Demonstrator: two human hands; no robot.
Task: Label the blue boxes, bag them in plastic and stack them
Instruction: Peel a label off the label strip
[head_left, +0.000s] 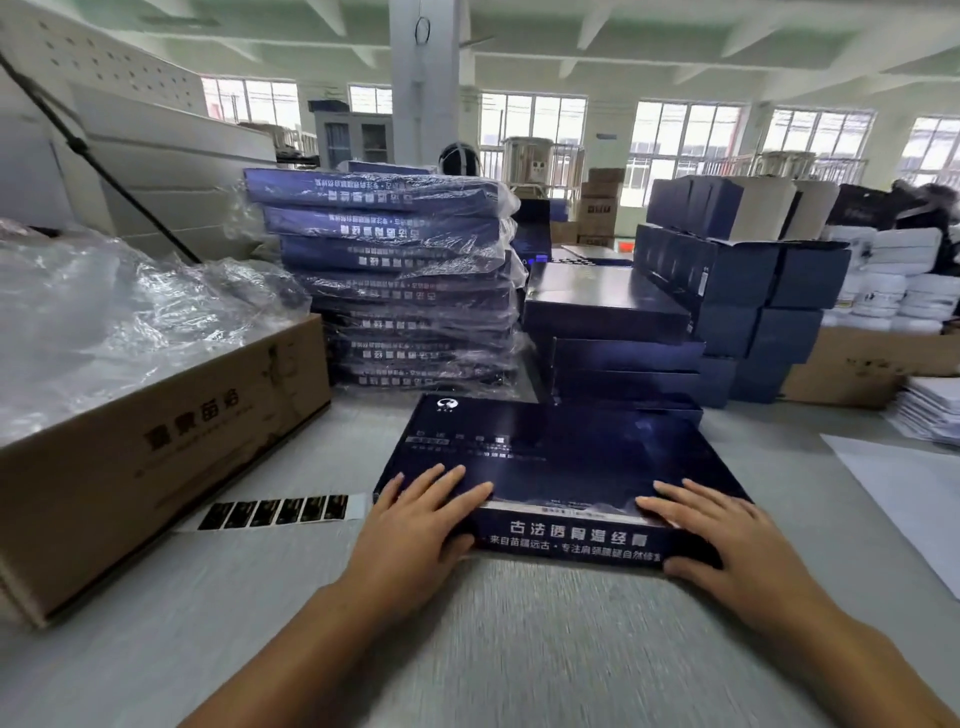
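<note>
A flat dark blue box with white Chinese lettering is lying on the grey table, right in front of the person, unbagged. The left hand is resting on the box's near left corner and the right hand on its near right corner. Both hands are released rather than clenched, with straight fingers lying flat on the lid and thumbs touching the near side face.

Just behind the box, a short stack of bare blue boxes is standing. To its left, a taller stack of plastic-wrapped blue boxes is rising. A strip of dark labels is lying on the table beside the left hand. Further left, a long cardboard carton is holding a heap of clear plastic bags. Beyond the bare stack, on the right, more dark blue cartons are piled, and white paper sheets are lying at the table's right edge.
</note>
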